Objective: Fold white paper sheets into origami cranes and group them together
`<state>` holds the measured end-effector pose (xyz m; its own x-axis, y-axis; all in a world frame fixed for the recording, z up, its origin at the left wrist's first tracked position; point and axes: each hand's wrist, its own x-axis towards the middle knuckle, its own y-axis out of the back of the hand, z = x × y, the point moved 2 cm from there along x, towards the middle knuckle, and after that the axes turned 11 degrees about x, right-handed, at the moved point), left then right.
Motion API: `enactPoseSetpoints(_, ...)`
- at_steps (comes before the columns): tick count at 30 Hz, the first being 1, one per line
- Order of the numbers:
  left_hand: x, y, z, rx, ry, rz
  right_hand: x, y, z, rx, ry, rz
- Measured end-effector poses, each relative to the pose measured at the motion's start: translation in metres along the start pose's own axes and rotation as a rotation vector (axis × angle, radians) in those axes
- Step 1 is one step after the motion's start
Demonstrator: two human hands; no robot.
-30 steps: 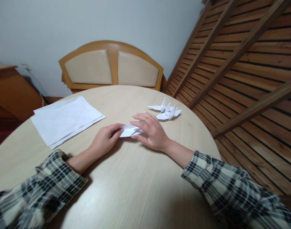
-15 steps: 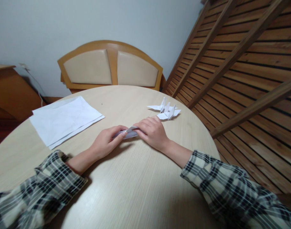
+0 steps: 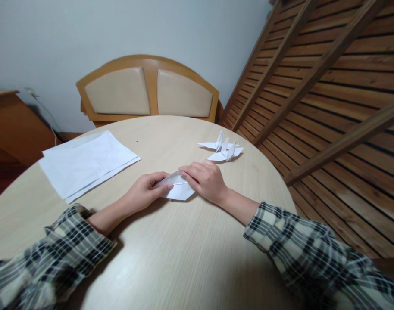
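Observation:
Between my hands, over the middle of the table, is a folded sheet of white paper (image 3: 180,192) with a crease across it and angled edges. My left hand (image 3: 148,189) grips its left end, thumb on top and fingers behind. At the upper right edge my right hand (image 3: 206,180) pinches the paper; some of its fingertips are hidden. Just beyond my right hand stand folded white paper cranes (image 3: 223,150), close together with wings spread and touching or overlapping.
A stack of white paper sheets (image 3: 90,161) lies at the left of the round wooden table (image 3: 184,258). Behind the table is a padded wooden headboard (image 3: 148,86). Wooden slats (image 3: 339,107) lean at the right, and a brown cabinet (image 3: 16,125) stands at the far left.
The folded paper has tilted and opened toward me, so more of its white face shows. My hands keep their grip in nearly the same place.

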<state>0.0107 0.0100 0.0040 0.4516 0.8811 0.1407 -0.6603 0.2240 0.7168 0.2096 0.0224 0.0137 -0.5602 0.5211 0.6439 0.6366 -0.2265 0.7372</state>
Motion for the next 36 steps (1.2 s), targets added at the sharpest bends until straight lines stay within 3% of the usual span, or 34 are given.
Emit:
enactPoseSetpoints(5, 0.002, 0.000, -0.004, -0.186, 0.074, -0.096, -0.002, -0.006, 0.004, 0.073, -0.084, -0.018)
enactPoseSetpoints(10, 0.004, 0.000, -0.001, -0.149, 0.042, -0.117, -0.001, -0.011, 0.009, 0.066, -0.211, -0.112)
enactPoseSetpoints(12, 0.004, 0.000, -0.001, -0.035, 0.032, -0.085, -0.001, -0.012, 0.010, 0.057, -0.271, -0.162)
enactPoseSetpoints(15, 0.003, 0.003, -0.002, 0.337, 0.011, -0.007, -0.001, -0.014, 0.012, 0.050, -0.344, -0.223)
enactPoseSetpoints(19, 0.002, 0.006, 0.001, 0.671, -0.163, 0.112, -0.002, -0.018, 0.014, 0.052, -0.383, -0.254)
enactPoseSetpoints(22, 0.000, 0.006, 0.007, 0.687, -0.319, 0.171, -0.003, -0.019, 0.015, 0.047, -0.395, -0.242)
enactPoseSetpoints(26, -0.002, -0.002, 0.012, 0.665, -0.435, 0.053, -0.003, -0.020, 0.015, 0.038, -0.411, -0.233)
enactPoseSetpoints(29, -0.001, -0.006, 0.010, 0.624, -0.402, -0.021, -0.003, -0.020, 0.015, 0.031, -0.411, -0.224)
enactPoseSetpoints(36, 0.003, -0.005, 0.003, 0.581, -0.339, -0.007, -0.002, -0.021, 0.017, 0.058, -0.325, -0.196)
